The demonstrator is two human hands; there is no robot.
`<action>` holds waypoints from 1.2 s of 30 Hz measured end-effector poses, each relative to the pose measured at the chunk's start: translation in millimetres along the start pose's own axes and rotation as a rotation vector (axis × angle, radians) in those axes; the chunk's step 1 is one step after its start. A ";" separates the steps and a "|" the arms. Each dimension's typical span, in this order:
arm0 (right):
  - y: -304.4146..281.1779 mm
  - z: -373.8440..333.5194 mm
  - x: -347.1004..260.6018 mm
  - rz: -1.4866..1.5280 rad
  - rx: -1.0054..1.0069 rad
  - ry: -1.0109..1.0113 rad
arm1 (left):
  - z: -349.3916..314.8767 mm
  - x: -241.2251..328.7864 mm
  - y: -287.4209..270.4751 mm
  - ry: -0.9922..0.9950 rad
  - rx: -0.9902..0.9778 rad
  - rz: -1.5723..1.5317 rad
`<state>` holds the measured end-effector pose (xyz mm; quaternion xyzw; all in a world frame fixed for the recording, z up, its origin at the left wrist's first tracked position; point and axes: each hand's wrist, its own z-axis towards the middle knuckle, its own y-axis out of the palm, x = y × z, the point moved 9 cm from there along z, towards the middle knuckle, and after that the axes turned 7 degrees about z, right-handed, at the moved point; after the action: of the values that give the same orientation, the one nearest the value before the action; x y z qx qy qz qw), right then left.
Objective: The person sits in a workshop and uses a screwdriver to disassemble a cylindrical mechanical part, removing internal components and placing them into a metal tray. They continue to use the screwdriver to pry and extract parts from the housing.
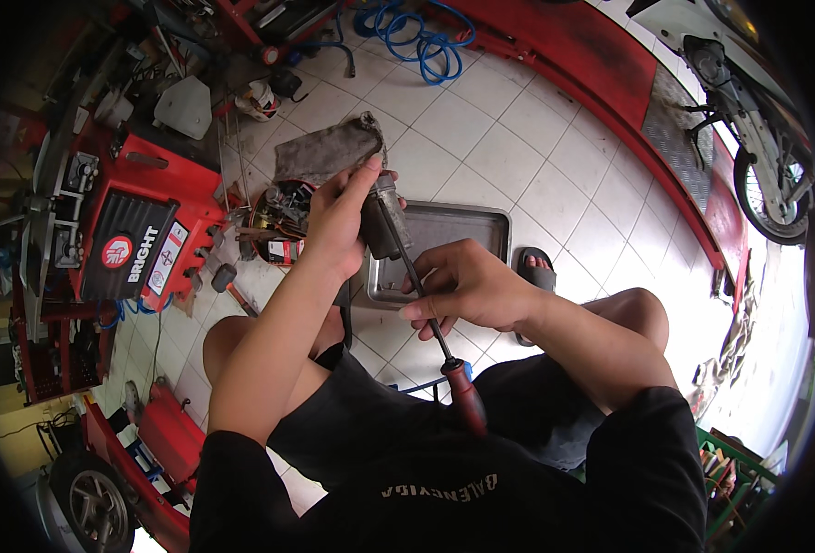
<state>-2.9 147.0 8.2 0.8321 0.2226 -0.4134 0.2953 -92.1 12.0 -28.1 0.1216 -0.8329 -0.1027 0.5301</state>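
Observation:
Held up in front of me is a grey cylindrical metal part [384,224], resembling a small motor, with my left hand [338,221] closed around its upper side. A long screwdriver [465,398] slants from this part down toward my lap, its red handle nearest me. My right hand [481,286] has its thumb and fingers around the dark shaft, below the metal part. The shaft's upper end lies along the part; whether its tip meets a screw I cannot make out. Behind my hands, a shallow metal tray [509,230] rests on the tiled floor.
A grey cloth [320,152] lies beyond my left hand, near a container of small parts [283,207]. To the left are a red machine [140,221] and a hammer [232,286]. A blue hose [416,41], a red lift platform [601,74] and a motorcycle [748,120] stand farther off.

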 end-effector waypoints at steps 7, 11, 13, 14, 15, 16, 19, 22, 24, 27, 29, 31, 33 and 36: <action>-3.5 5.7 8.4 0.389 0.031 -0.105 | 1.6 -1.3 -2.6 -0.016 0.036 -0.035; 3.2 2.0 5.5 0.315 0.008 -0.073 | 3.2 -3.2 -3.0 -0.008 0.026 -0.026; -0.8 5.9 8.3 0.224 -0.005 -0.035 | 2.8 -4.6 -1.4 -0.022 0.016 -0.017; -3.7 5.6 8.2 0.198 0.023 -0.024 | 2.3 -4.7 -0.5 -0.036 0.012 -0.010; -6.0 5.1 7.4 0.170 0.051 -0.013 | 1.9 -4.9 0.1 -0.050 0.007 -0.003; -8.3 4.8 7.4 0.143 0.078 -0.002 | 1.7 -5.4 0.0 -0.060 0.010 -0.006; -9.7 11.0 12.9 0.069 0.080 -0.042 | 1.4 -6.8 -0.6 -0.080 0.015 -0.017; -5.2 13.2 8.0 -0.052 0.037 -0.120 | 1.8 -7.7 -1.5 -0.073 0.012 -0.025; -3.9 17.2 15.4 0.097 0.016 -0.127 | 1.7 -6.0 -2.3 -0.054 0.015 -0.022; 3.7 12.4 15.4 0.257 -0.045 -0.079 | -0.6 -0.2 -2.3 -0.011 0.016 0.009; 8.6 8.7 10.8 0.268 -0.070 -0.047 | 0.5 0.2 -2.9 0.009 -0.002 0.014; 8.9 8.0 7.7 0.210 -0.068 -0.034 | 0.4 -0.1 -2.4 0.015 -0.010 0.014; 1.5 9.5 8.2 0.105 -0.016 -0.026 | -0.2 -1.4 -2.6 0.008 -0.005 0.007; -4.3 9.4 2.2 -0.038 0.059 -0.009 | 0.6 1.4 -3.7 0.011 0.012 -0.007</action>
<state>-9.6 144.1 0.5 0.8344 0.2245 -0.4289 0.2636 -92.9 8.1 -28.2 0.1280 -0.8301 -0.0990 0.5336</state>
